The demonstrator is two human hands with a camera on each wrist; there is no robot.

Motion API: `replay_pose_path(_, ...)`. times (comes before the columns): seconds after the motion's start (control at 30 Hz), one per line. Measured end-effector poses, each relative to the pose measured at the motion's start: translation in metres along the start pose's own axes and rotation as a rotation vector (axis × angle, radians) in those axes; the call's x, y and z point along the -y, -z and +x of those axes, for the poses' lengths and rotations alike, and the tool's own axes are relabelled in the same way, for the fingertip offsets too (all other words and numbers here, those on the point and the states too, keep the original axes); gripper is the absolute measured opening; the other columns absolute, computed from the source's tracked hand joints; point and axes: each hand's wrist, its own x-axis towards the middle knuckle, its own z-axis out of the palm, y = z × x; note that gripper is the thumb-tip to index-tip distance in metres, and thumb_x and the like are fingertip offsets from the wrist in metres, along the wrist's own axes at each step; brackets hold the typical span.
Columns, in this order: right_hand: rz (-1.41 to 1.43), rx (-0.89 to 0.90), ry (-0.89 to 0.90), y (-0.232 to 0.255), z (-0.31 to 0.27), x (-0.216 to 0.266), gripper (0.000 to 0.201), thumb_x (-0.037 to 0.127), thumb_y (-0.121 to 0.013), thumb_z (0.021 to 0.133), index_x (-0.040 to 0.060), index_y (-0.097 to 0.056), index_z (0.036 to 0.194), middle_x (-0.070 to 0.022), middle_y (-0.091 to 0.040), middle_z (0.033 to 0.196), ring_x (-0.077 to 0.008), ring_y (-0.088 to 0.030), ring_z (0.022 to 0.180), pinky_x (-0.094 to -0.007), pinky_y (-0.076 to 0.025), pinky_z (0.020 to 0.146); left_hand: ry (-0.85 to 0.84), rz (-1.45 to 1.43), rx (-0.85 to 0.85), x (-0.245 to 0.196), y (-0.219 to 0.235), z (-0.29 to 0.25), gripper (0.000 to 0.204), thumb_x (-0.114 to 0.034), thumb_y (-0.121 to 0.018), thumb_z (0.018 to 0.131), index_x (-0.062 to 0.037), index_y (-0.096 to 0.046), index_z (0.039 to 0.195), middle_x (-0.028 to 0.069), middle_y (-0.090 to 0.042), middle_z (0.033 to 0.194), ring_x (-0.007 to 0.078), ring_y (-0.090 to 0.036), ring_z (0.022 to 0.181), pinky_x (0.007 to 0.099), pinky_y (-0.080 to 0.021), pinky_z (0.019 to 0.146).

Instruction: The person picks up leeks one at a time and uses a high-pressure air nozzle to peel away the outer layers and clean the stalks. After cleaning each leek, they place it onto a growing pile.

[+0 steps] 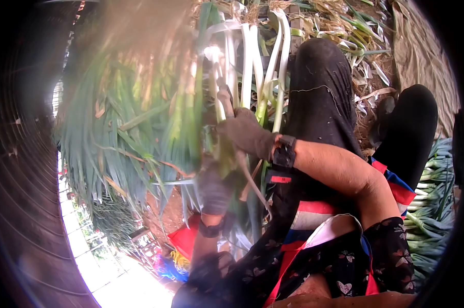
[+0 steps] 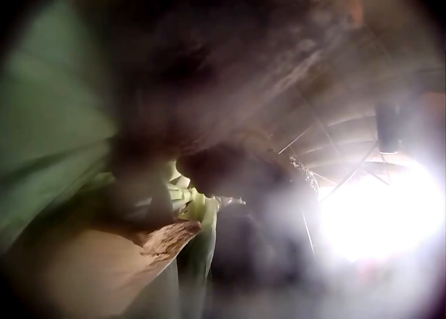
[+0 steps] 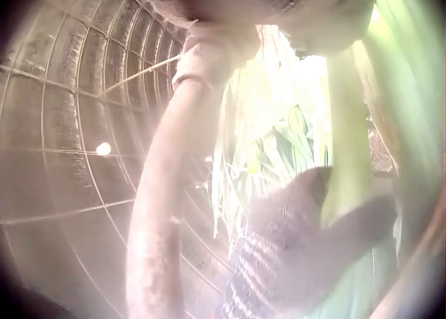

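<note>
My gloved right hand (image 1: 247, 133) grips the end of a tan hose (image 3: 153, 228), whose fitting points toward the pale stalks. A clamp-like band shows on the hose just below the fingers. My gloved left hand (image 1: 214, 187), blurred, holds a green onion by its green part; its thumb and fingers lie around the stalk (image 3: 348, 138) in the right wrist view. White onion stems (image 1: 247, 66) with roots at the top lie beyond the right hand. In the left wrist view, dark blur hides most of the hand, with a dry brown leaf (image 2: 171, 242) close by.
A big heap of green onions (image 1: 134, 113) fills the left side. Peeled scraps (image 1: 365, 36) cover the ground at the top right. More onions (image 1: 432, 205) lie at the right, beyond my knees. A ribbed dark wall (image 1: 16, 154) curves at the far left, near a red cloth (image 1: 185, 237).
</note>
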Motion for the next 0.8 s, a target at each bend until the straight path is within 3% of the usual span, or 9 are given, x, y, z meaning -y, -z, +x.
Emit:
replay_pose_path(0.03,0.252,-0.031,-0.157,0.009,0.004,0.004,0.011,0.020,-0.064,0.076,0.0114,-0.068,0.080,-0.0096,-0.065,0.076,-0.0256,-0.062,0.068,-0.0390,-0.050,0.068,-0.005,-0.017,-0.018,-0.002,0.002,0.000,0.033,-0.025,-0.072,0.075,-0.0032,-0.059,0.097,0.0201,-0.061,0.083,0.0392,-0.060,0.074,0.0457,-0.048,0.069)
replay_pose_path(0.1,-0.100,-0.140,0.139,0.003,0.014,-0.012,0.015,0.017,-0.066,0.075,0.0071,-0.067,0.086,-0.0129,-0.063,0.074,-0.0228,-0.061,0.059,-0.0403,-0.051,0.070,-0.012,-0.059,-0.054,-0.009,0.006,-0.001,0.032,-0.024,-0.072,0.075,-0.0030,-0.060,0.097,0.0211,-0.062,0.084,0.0388,-0.060,0.076,0.0446,-0.048,0.070)
replay_pose_path(0.17,0.059,-0.067,0.062,0.017,0.009,-0.009,0.017,0.015,-0.065,0.074,0.0087,-0.067,0.089,-0.0113,-0.063,0.073,-0.0239,-0.062,0.064,-0.0404,-0.049,0.070,0.000,-0.159,0.012,-0.008,0.009,0.000,0.032,-0.023,-0.070,0.077,-0.0012,-0.062,0.099,0.0193,-0.063,0.085,0.0335,-0.062,0.077,0.0418,-0.049,0.070)
replay_pose_path(0.3,-0.089,0.100,0.139,0.019,-0.005,-0.010,0.015,0.014,-0.062,0.072,0.0122,-0.066,0.087,-0.0070,-0.062,0.073,-0.0272,-0.062,0.073,-0.0404,-0.045,0.073,0.098,-0.629,0.115,0.002,0.019,0.004,0.031,-0.020,-0.067,0.078,0.0002,-0.064,0.102,0.0117,-0.065,0.089,0.0211,-0.063,0.079,0.0348,-0.050,0.071)
replay_pose_path(0.4,-0.005,0.160,0.149,0.031,-0.017,-0.004,0.011,0.015,-0.061,0.071,0.0149,-0.064,0.082,-0.0037,-0.063,0.076,-0.0280,-0.062,0.076,-0.0394,-0.041,0.074,0.232,-0.802,0.262,0.018,0.024,0.006,0.053,-0.013,-0.068,0.077,-0.0034,-0.054,0.127,0.0053,-0.064,0.098,0.0117,-0.061,0.087,0.0244,-0.050,0.077)
replay_pose_path(0.6,0.029,0.014,0.294,0.030,-0.020,-0.007,0.009,0.015,-0.062,0.075,0.0146,-0.063,0.083,-0.0041,-0.061,0.074,-0.0239,-0.061,0.076,-0.0379,-0.042,0.073,0.313,-1.258,0.348,0.032,0.022,0.000,0.061,-0.007,-0.064,0.073,-0.0019,-0.051,0.132,0.0052,-0.064,0.104,0.0126,-0.060,0.088,0.0230,-0.048,0.075)
replay_pose_path(0.67,0.095,-0.271,0.394,0.027,-0.026,-0.010,0.011,0.016,-0.063,0.079,0.0106,-0.062,0.088,-0.0036,-0.057,0.070,-0.0199,-0.061,0.071,-0.0351,-0.045,0.067,0.231,-1.311,0.363,0.023,0.031,0.002,0.060,-0.008,-0.064,0.073,-0.0016,-0.052,0.132,0.0059,-0.064,0.104,0.0127,-0.060,0.088,0.0236,-0.048,0.074)
replay_pose_path(0.73,0.328,-0.316,0.256,0.028,-0.034,-0.016,0.015,0.017,-0.064,0.081,0.0061,-0.060,0.091,-0.0032,-0.053,0.067,-0.0162,-0.059,0.064,-0.0317,-0.046,0.059,0.139,-1.206,0.388,0.010,0.038,0.010,0.059,-0.008,-0.064,0.074,-0.0012,-0.052,0.131,0.0064,-0.065,0.105,0.0127,-0.060,0.089,0.0246,-0.048,0.074)
replay_pose_path(0.8,0.741,-0.172,-0.217,0.055,-0.041,0.000,0.019,0.014,-0.065,0.080,0.0006,-0.058,0.091,-0.0030,-0.052,0.064,-0.0134,-0.053,0.051,-0.0278,-0.042,0.045,0.011,-0.920,0.350,-0.015,0.045,0.027,0.052,-0.011,-0.065,0.076,-0.0005,-0.055,0.126,0.0064,-0.065,0.104,0.0144,-0.061,0.088,0.0278,-0.049,0.076)
